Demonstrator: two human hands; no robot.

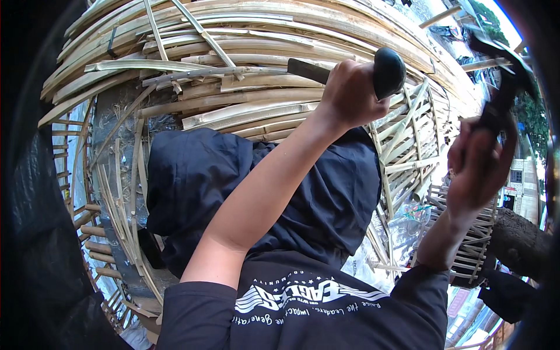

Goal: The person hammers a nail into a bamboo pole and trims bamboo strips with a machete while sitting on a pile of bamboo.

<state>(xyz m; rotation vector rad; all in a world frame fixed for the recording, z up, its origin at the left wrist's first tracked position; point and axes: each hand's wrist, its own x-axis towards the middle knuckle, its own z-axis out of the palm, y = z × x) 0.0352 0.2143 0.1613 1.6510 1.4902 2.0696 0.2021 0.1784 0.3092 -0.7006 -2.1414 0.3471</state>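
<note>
My left hand is closed round a black-handled blade. The rounded black butt of its handle sticks out on the right of the fist. Its flat, dark blade points left over split bamboo strips; whether it is a chisel or a knife, I cannot tell. A thin bamboo strip ends close to the blade's tip, but contact is unclear. Raised at the far right, my right hand grips a hammer by its dark handle, head up and somewhat blurred.
Bamboo strips lie in a broad layer across the far side, over my dark-clothed lap. Slatted bamboo frames stand on the right, near a dark log. Loose thin strips lie at the left.
</note>
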